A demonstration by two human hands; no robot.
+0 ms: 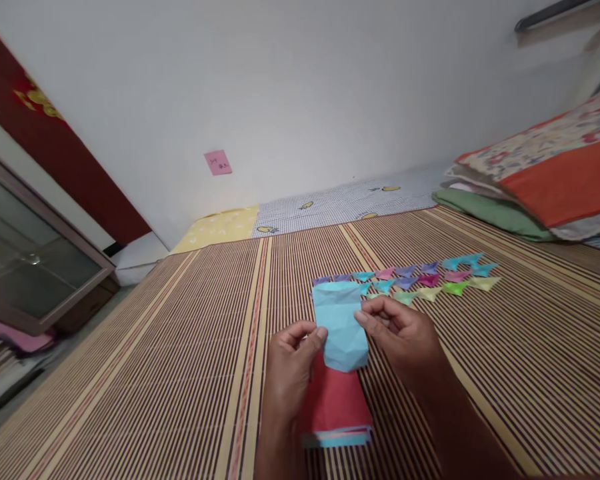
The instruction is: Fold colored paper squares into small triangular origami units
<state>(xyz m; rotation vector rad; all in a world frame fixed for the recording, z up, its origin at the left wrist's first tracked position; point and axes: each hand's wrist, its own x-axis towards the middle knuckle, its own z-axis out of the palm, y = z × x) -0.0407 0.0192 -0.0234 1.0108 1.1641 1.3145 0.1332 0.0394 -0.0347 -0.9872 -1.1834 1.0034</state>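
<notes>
The blue sheet [341,328] is pinched at opposite edges by the left hand [293,357] and the right hand [406,337], both loosely curled. It is held above the mat [195,360]; red paper [335,403] is partly hidden by it, folded shapes [429,280] laid beyond.

I pinch a light-blue, oblong sheet of creased paper [343,327] by its side edges, between my left hand [291,360] and my right hand [410,340]. Fold lines cross its face, and its near end's corners slant inward.
</notes>
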